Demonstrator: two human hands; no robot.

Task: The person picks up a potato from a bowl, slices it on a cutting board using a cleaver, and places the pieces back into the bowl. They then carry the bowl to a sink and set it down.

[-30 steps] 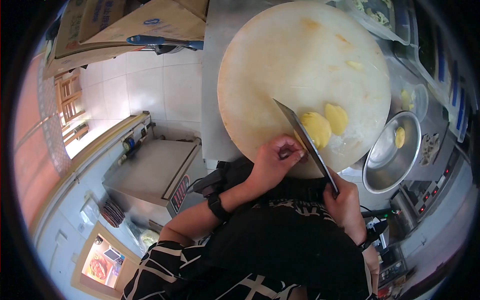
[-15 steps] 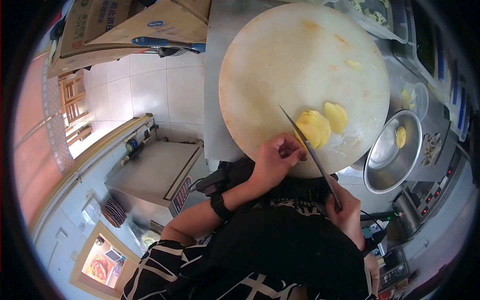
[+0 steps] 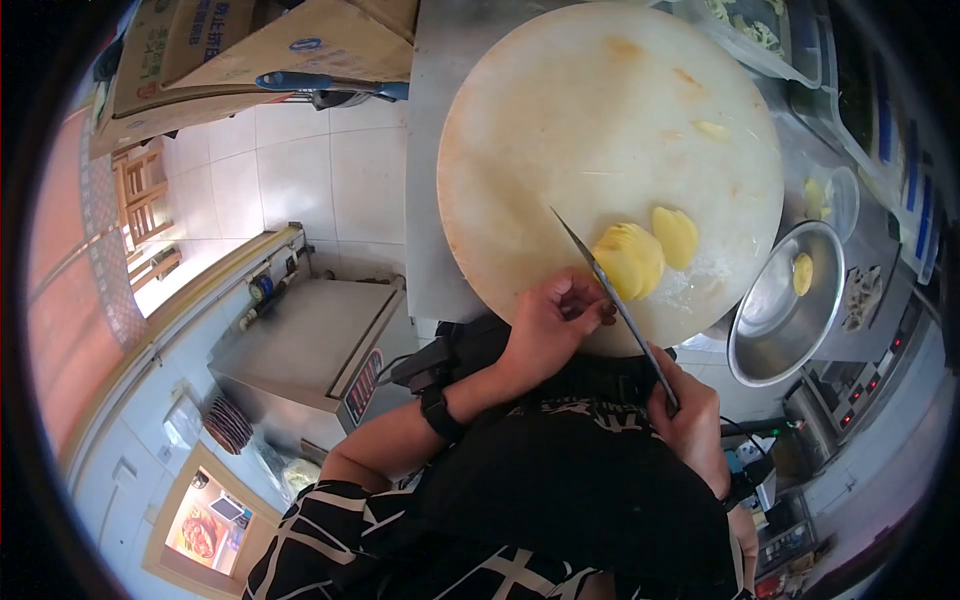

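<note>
A kitchen knife (image 3: 622,306) is gripped by the handle in my right hand (image 3: 690,415). Its blade slants up and to the left across the near part of the round cutting board (image 3: 560,120). My left hand (image 3: 550,320) rests at the board's near edge, fingers curled in and thumb close to the blade; what its fingertips hold, if anything, is hidden. Just beyond the blade lies a fanned stack of yellow potato slices (image 3: 632,262), with a few more slices (image 3: 676,238) to its right. A single thin slice (image 3: 712,130) lies farther back.
Right of the board sits a steel bowl (image 3: 785,305) with a yellow piece inside. A small clear container (image 3: 842,200) and a plastic tub of cut vegetables (image 3: 755,40) stand beyond. Cardboard boxes (image 3: 270,60) are at the upper left, a steel appliance (image 3: 305,345) below them.
The knife blade has tilted slightly, with its tip a little farther left. Both hands stay nearly in place, and the potato slices lie as before.
</note>
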